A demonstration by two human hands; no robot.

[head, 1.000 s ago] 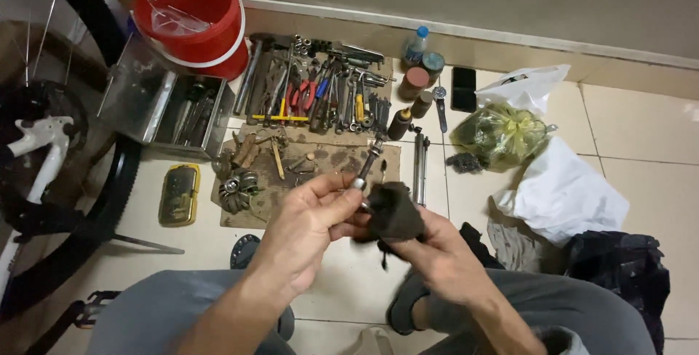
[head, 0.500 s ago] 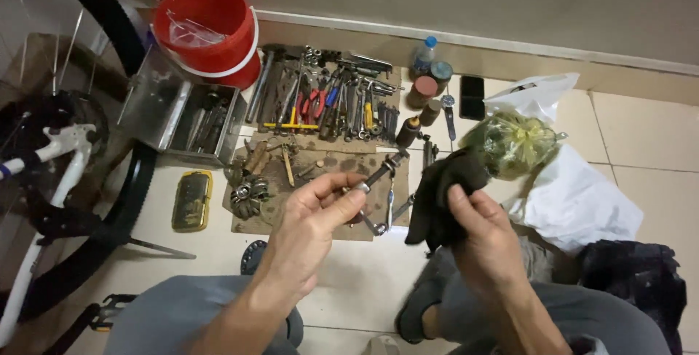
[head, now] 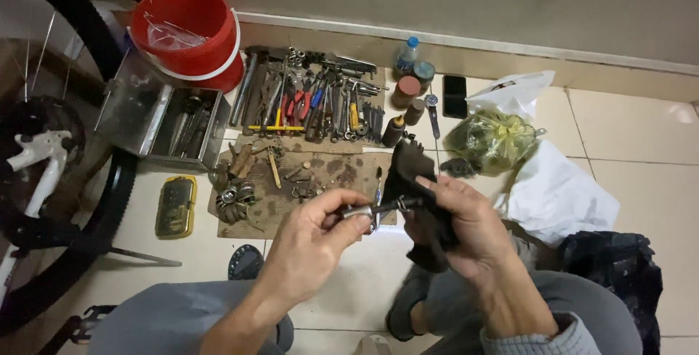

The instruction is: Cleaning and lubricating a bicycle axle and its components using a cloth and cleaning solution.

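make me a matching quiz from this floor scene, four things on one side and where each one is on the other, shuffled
Things:
1. red plastic bucket
2. dark cloth rag
3. small metal rod part
4. flat yellow case

Places:
A. in the right hand
B. on the tiles by the bicycle tyre
C. pinched in the left hand
D. against the wall, top left

Pairs: 1-D, 2-A, 3-C, 4-B

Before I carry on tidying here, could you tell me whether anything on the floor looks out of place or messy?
Nothing looks spilled or broken. The hand tools lie in a loose row by the wall, small greasy parts are scattered on stained cardboard, and the left hand and right hand hold a metal part and dark rag.
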